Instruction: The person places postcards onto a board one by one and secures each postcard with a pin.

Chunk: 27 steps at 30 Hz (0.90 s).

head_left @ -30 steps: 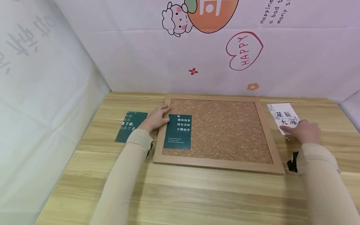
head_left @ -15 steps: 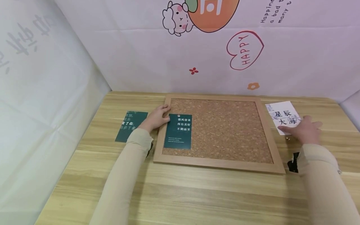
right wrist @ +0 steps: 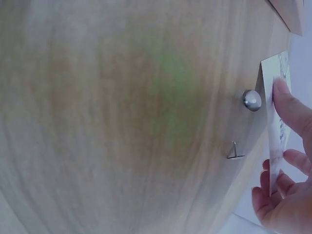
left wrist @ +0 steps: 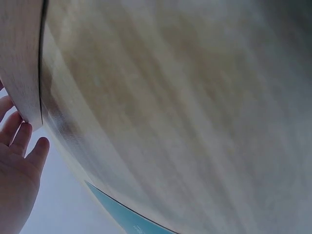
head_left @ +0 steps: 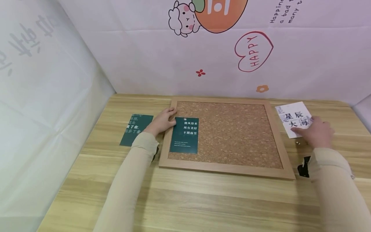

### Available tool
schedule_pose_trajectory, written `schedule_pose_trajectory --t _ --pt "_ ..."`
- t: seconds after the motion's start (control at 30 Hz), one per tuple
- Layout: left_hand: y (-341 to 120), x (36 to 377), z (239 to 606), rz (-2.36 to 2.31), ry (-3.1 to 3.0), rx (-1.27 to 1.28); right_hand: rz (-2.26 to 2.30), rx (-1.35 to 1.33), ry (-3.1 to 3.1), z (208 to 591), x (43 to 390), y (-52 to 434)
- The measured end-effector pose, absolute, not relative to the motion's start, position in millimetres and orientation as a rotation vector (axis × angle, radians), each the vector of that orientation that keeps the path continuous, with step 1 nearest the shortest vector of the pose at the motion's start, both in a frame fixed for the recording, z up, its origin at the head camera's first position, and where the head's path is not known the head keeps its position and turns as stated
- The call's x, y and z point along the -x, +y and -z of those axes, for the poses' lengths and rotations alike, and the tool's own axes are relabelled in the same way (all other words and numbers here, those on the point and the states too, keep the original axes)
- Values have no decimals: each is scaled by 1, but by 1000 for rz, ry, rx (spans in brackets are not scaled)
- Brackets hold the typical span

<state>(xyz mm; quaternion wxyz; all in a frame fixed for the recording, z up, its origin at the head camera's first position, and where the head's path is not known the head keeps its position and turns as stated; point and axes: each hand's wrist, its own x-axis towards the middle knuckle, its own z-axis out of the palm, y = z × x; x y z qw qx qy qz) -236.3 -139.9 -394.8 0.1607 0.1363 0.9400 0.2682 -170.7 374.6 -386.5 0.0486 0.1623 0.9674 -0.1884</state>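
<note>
**White card lifted at the table's right edge, green card held on the cork board**

Head view: the left hand [head_left: 162, 121] lies with straight, relaxed fingers across the left rail of the cork board [head_left: 232, 135], fingertips touching the upper left corner of the green card [head_left: 185, 135] that rests flat in the board's left part. A second green card [head_left: 137, 129] lies on the table [head_left: 185, 199] just left of that hand. The right hand [head_left: 317, 132] is off the board's right rail, near the table's back right corner, with fingers on the near edge of the white card [head_left: 295, 119]. The white card's long axis runs roughly away from the person, tilted a little; it lies to the right of the board and the right hand is much the nearer one. A small pin [head_left: 298, 141] sits on the table just by that hand

Left wrist view: only the fingers [left wrist: 22, 141] of the left hand show, straight and loose against the board's frame edge, with a corner of green card below

Right wrist view: the right hand [right wrist: 285, 195] pinches the white card [right wrist: 273, 126], thumb on one face and curled fingers behind, the card raised on edge off the wood. Two thumbtacks lie just beside it: one [right wrist: 252, 100] on its head side, another [right wrist: 234, 151] point up
</note>
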Motion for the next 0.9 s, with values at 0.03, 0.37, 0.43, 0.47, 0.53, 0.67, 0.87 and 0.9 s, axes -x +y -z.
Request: schedule_pose_trajectory --t 0.03,0.37,0.43,0.47,0.53,0.67,0.87,0.9 --pt "-140 236 395 -764 2685 -393 596 -503 2945 386 171 375" --pt "-141 238 399 -758 2683 -392 890 -615 2949 381 174 371" --pt "-140 239 398 -759 2683 -397 924 -625 2981 380 175 370" --pt "-140 239 398 -760 2681 -400 946 -626 2996 379 176 370" --pt "-140 239 396 -762 2679 -401 981 -627 3021 376 178 369" --pt "-140 238 395 -768 2673 -392 1027 -613 3060 366 183 363" --pt "-141 237 394 -779 2669 -389 1126 -680 3049 352 192 345" --pt "-141 237 394 -779 2669 -388 1163 -677 3037 351 193 342"
